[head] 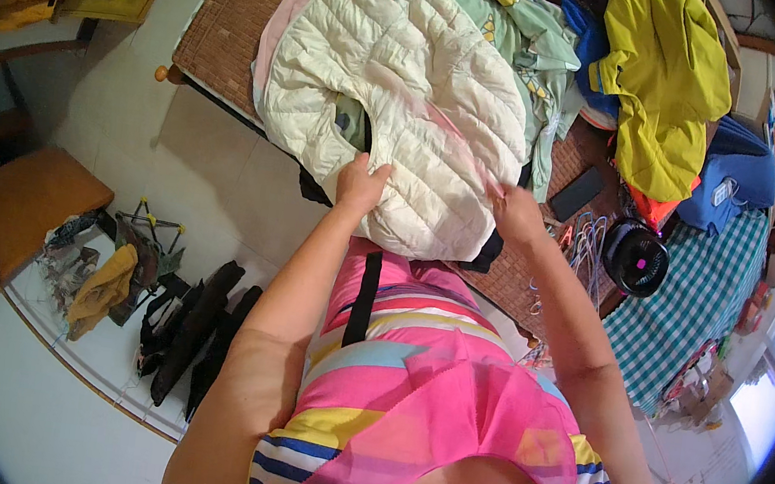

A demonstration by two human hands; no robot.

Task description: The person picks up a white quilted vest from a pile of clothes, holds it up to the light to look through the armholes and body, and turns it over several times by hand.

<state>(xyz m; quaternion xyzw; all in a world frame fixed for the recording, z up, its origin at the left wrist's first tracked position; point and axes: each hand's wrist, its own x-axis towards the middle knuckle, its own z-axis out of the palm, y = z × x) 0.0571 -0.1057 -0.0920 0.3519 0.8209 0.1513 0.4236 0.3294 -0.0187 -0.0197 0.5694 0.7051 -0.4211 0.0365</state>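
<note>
A cream quilted puffer garment point(443, 69) lies spread over the near edge of a bed with a brown woven mat point(236, 24). My left hand point(363, 185) grips its near edge beside an oval opening, through which a darker green fabric shows. On the other side, my right hand point(518, 214) pinches a pink strip or edge at the garment's right side; whether it is part of the garment I cannot tell. Beneath and behind lies a pale green patterned cloth point(526, 35), with a pink border at the left.
To the right are a black phone point(577, 194), wire hangers point(585, 254), a small black fan point(636, 258), a yellow-green garment point(669, 95) and a teal checked cloth point(696, 299). Dark clothes point(194, 335) hang from a rail at lower left, near an orange-brown piece of furniture point(10, 220).
</note>
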